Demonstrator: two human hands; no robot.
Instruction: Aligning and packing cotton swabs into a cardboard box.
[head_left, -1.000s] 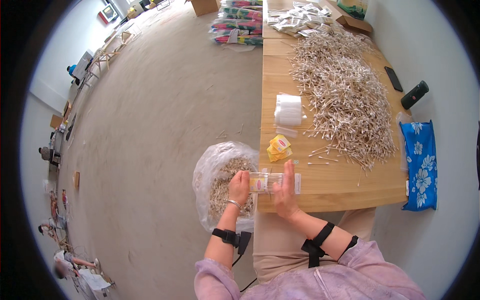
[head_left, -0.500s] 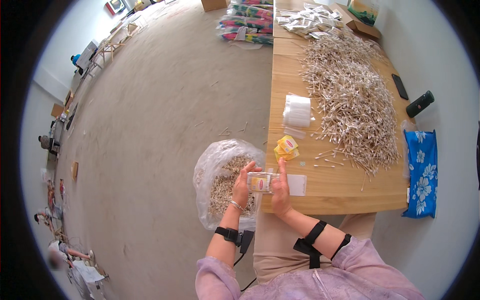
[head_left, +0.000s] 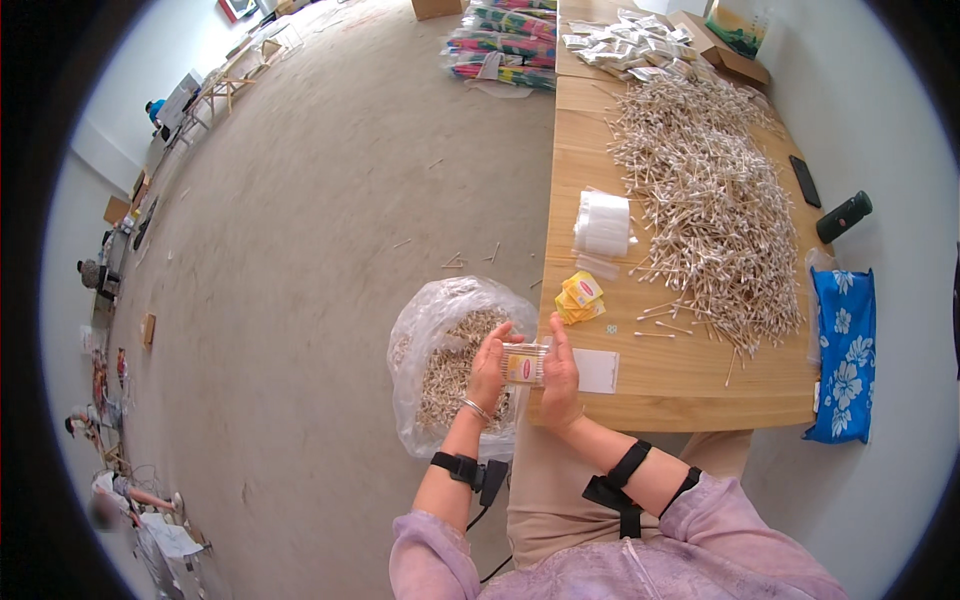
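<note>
Between my two palms sits a small pack of cotton swabs with a yellow card in it, over the gap between the table edge and the bag on the floor. My left hand presses its left end, and my right hand presses its right end with fingers stretched forward. A white flat card or bag lies on the table beside my right hand. Several yellow cards lie just ahead of it. Beyond them is a stack of clear plastic bags.
A large heap of loose cotton swabs covers the table's right side, with filled packs behind. An open plastic sack of swabs stands on the floor at left. A phone, dark green bottle and blue flowered package line the right side.
Both palms have come slightly closer together, and less of the pack shows between them. The whole view has shifted a little.
</note>
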